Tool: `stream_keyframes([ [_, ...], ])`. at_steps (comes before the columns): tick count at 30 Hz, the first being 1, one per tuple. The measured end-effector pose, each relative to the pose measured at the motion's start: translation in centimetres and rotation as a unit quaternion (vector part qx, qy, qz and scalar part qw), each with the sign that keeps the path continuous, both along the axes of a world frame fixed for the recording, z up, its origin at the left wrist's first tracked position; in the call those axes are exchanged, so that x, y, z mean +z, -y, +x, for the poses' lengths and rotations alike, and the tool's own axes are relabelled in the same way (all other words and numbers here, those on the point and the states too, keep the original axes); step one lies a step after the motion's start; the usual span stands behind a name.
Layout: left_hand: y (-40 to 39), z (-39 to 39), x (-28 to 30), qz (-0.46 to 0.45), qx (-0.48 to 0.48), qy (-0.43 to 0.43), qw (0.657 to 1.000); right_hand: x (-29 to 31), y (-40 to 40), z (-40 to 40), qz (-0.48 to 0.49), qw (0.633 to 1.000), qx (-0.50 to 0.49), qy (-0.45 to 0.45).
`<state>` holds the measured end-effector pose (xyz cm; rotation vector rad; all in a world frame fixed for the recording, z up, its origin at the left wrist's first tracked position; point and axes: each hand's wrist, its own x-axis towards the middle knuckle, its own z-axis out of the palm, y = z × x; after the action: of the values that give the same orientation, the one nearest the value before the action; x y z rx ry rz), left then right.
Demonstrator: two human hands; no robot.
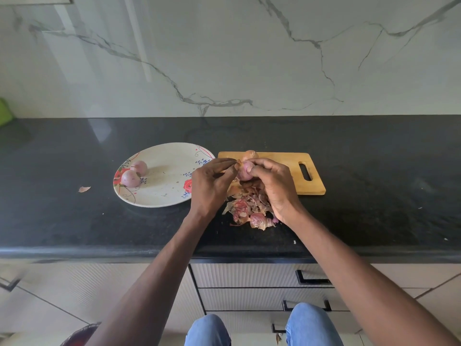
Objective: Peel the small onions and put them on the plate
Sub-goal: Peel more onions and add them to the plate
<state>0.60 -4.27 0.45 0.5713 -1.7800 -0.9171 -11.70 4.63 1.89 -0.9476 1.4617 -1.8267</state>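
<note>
Head view, all I've got: right hand [270,182] is curled around a small pink onion [244,171], holding it up off the counter between the two hands, thumb on its front. Left hand [210,186] is just beside it, fingertips pinching a strip of dry skin [238,164] at the onion's top-left, so both hands are closed on something, none loose. Directly below the hands I see a pile of peels [250,208] on the black counter [74,221], partly under the right palm. Behind the hands sits a wooden cutting board [287,176], handle slot out past the right hand; one unpeeled brown onion [250,154] rests at its far edge, just beyond the fingers. Left of the left hand is the floral plate [164,193], near edge almost at the knuckles, with two peeled onions [134,173] touching each other on its far-left side. One stray skin flake [84,189] lies on the counter further left, well apart from the plate. Green object [5,113] at far-left edge, can't tell what it is. Drawers [249,283] and my view of blue-jeaned knees [209,330] below the forearms.
</note>
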Motion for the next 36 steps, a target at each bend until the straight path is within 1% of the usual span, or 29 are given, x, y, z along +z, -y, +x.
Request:
stream_keyframes([
  [3, 0.0, 0.0, -0.1, -0.023, 0.016, 0.011, 1.0, -0.1, -0.1, -0.1, -0.001, 1.0, -0.004, -0.015],
  [7, -0.1, 0.0, -0.2, -0.045, 0.04, 0.011, 0.998, -0.2, 0.0, -0.1, 0.006, 0.998, 0.011, -0.068],
  [9, -0.2, 0.0, -0.1, -0.046, 0.043, 0.008, 0.998, -0.3, 0.1, -0.1, 0.006, 0.997, 0.008, -0.072],
  [15, -0.5, 0.0, 0.2, -0.045, 0.049, -0.001, 0.998, -0.3, 0.5, -0.4, -0.008, 0.999, 0.03, 0.03],
  [18, -0.8, -0.1, 0.2, -0.047, 0.056, 0.003, 0.997, -0.3, 0.5, -0.6, -0.002, 0.998, 0.041, 0.054],
  [23, -1.1, -0.4, 0.4, -0.034, 0.065, 0.004, 0.997, 0.0, 0.4, -0.4, -0.002, 0.997, 0.03, 0.073],
  [24, -1.2, -0.3, 0.5, -0.012, 0.068, -0.005, 0.998, 0.2, 0.3, -0.3, -0.005, 0.996, 0.025, 0.088],
  [27, -0.2, 0.1, 0.8, 0.113, 0.092, -0.074, 0.987, 0.7, 0.0, -0.5, -0.013, 0.99, 0.01, 0.139],
  [30, 0.6, 0.4, 0.8, 0.156, 0.092, -0.099, 0.979, 0.7, 0.0, -0.8, -0.011, 0.986, 0.014, 0.169],
  [32, 0.3, 0.2, 0.6, 0.148, 0.072, -0.078, 0.983, 0.6, 0.0, -0.7, -0.009, 0.982, 0.02, 0.187],
  [36, 0.5, 0.0, -0.2, 0.084, 0.082, 0.013, 0.993, 0.6, -0.2, -0.7, -0.025, 0.977, 0.043, 0.208],
])
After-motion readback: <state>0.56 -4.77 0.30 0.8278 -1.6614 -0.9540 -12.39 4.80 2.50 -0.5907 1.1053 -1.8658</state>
